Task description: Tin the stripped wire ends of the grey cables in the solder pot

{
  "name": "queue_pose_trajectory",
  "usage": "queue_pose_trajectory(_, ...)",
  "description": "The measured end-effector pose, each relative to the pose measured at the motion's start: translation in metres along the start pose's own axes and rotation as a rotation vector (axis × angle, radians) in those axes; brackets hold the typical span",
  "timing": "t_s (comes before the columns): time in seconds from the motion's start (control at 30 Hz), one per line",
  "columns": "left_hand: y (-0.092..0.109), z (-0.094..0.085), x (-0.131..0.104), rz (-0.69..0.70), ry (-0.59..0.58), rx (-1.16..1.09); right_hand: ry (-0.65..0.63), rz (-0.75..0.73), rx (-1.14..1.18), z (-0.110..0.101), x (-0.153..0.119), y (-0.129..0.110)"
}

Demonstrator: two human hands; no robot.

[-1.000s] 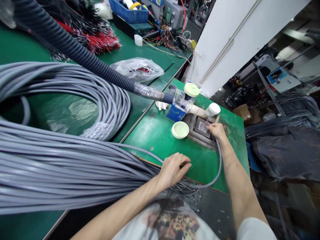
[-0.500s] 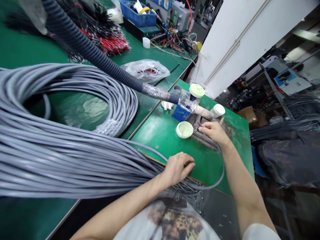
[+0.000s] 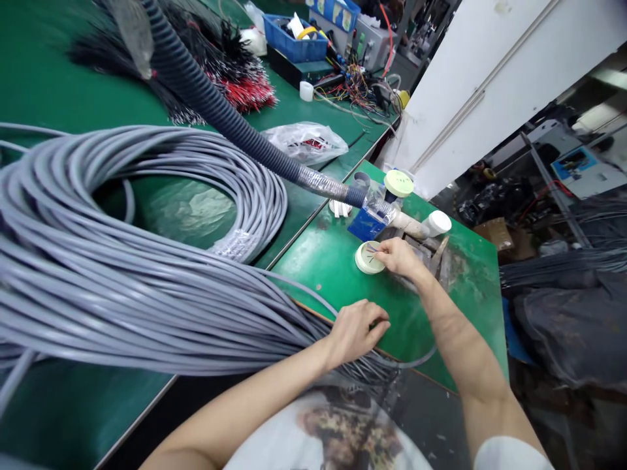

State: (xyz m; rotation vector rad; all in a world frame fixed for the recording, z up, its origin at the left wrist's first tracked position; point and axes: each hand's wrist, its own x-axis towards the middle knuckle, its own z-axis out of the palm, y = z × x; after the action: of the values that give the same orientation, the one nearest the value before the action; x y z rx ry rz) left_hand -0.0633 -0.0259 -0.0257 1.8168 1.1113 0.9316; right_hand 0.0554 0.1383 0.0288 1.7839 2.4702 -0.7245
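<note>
My right hand (image 3: 398, 256) pinches the end of a grey cable (image 3: 425, 359), whose thin coloured wires fan out over a shallow cream dish (image 3: 363, 262). The wire tips are over or in the dish; exact contact is hard to tell. The cable loops back from under my right forearm toward the bundle. My left hand (image 3: 356, 331) lies at the near edge of the green board, over the ends of the large grey cable coil (image 3: 196, 300). Its fingers are loosely curled, with the thumb apart and nothing visible between them.
A ribbed hose (image 3: 235, 130) crosses above the bench to a blue box (image 3: 366, 224). Behind the dish stand a white cup (image 3: 439, 222) and a cream-lidded container (image 3: 398, 183). A plastic bag (image 3: 308, 142), black and red wires (image 3: 249, 91) and a blue bin (image 3: 295, 47) lie farther back.
My right hand has moved left from the dark block to the dish, bringing the cable's wires over it. My left hand keeps its place by the bundle. The view has shifted slightly.
</note>
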Motion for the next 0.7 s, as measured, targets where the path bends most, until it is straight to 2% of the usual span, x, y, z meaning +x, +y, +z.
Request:
queue_pose_trajectory(0.13, 0.001, -0.001, 0.001, -0.009, -0.002, -0.001, 0.011, -0.006, -0.013, -0.003, -0.002, 0.0)
queue_pose_trajectory(0.23, 0.0, -0.001, 0.001, 0.002, 0.0, 0.001, 0.045, -0.019, 0.018, -0.018, -0.014, 0.011)
queue_pose_trajectory(0.33, -0.002, 0.002, 0.0, 0.014, -0.001, 0.0, 0.078, 0.012, 0.074, -0.034, -0.031, 0.037)
queue_pose_trajectory(0.43, -0.005, 0.004, 0.0, 0.014, -0.002, -0.006, 0.116, 0.147, 0.178, -0.042, -0.045, 0.072)
queue_pose_trajectory(0.57, -0.007, 0.006, 0.0, -0.009, -0.003, 0.001, 0.203, 0.26, 0.213, -0.039, -0.048, 0.115)
queue_pose_trajectory(0.7, -0.005, 0.006, 0.0, -0.02, 0.0, -0.005, 0.255, 0.309, 0.215, -0.033, -0.042, 0.138)
